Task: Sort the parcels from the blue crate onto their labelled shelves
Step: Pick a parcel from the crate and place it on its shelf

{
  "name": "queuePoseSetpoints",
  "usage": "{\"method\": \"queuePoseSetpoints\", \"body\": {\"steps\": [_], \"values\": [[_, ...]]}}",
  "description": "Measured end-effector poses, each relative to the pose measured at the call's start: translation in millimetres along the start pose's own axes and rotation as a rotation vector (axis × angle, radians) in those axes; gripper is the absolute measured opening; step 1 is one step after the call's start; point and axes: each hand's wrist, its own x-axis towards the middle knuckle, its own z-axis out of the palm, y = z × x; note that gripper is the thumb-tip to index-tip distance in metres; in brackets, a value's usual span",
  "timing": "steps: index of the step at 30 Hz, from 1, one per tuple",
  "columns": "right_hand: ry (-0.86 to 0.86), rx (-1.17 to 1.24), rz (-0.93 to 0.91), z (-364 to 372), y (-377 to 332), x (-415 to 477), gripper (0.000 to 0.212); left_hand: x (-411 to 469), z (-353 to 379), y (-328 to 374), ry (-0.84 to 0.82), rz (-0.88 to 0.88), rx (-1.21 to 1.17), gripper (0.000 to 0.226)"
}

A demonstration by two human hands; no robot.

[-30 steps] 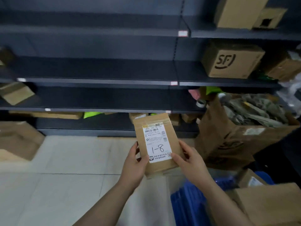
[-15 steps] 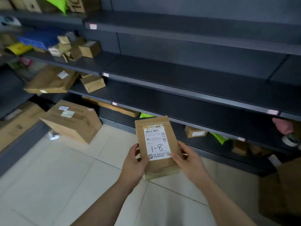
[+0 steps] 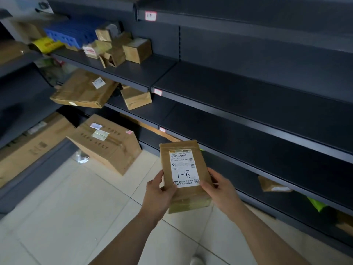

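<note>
A small brown parcel [image 3: 183, 199] with a white label hand-marked "1-8" is held upright in front of me, over the floor. My left hand [image 3: 158, 194] grips its left edge, thumb on the front face. My right hand [image 3: 219, 188] grips its right edge, thumb at the label's lower corner. Dark shelves [image 3: 248, 88] run along the right, with small tags on their front edges; one tag [image 3: 150, 16] near the top carries handwriting. The blue crate from the task is out of sight.
Several small boxes [image 3: 136, 50] and a blue crate [image 3: 70, 35] sit on an upper left shelf. A flat box [image 3: 84, 90] and a small one [image 3: 136, 98] lie a shelf lower. A large carton [image 3: 107, 142] leans on the tiled floor [image 3: 76, 217].
My view has swung left along the shelves and moved closer; the blue crate and the full bag at the right are gone from sight. Both hands keep the same grip on the parcel.
</note>
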Motion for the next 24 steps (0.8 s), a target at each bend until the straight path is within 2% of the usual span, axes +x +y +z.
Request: {"method": "queuePoseSetpoints", "body": {"steps": [7,15,20,24], "values": [[-0.004,-0.02,0.055,59,8,118,0.035,134,-50,-24,-0.057,-0.057,-0.015,0.045],[0.148,0.162,0.106,120,36,238,0.042,290,-94,-61,-0.269,-0.002,-0.019,0.043],[0.225,0.159,0.11,127,63,315,0.041,377,-89,-77,-0.352,0.044,-0.012,0.053],[0.285,0.105,0.039,110,72,374,0.038,444,-67,-75,-0.424,0.129,-0.053,0.045]]}}
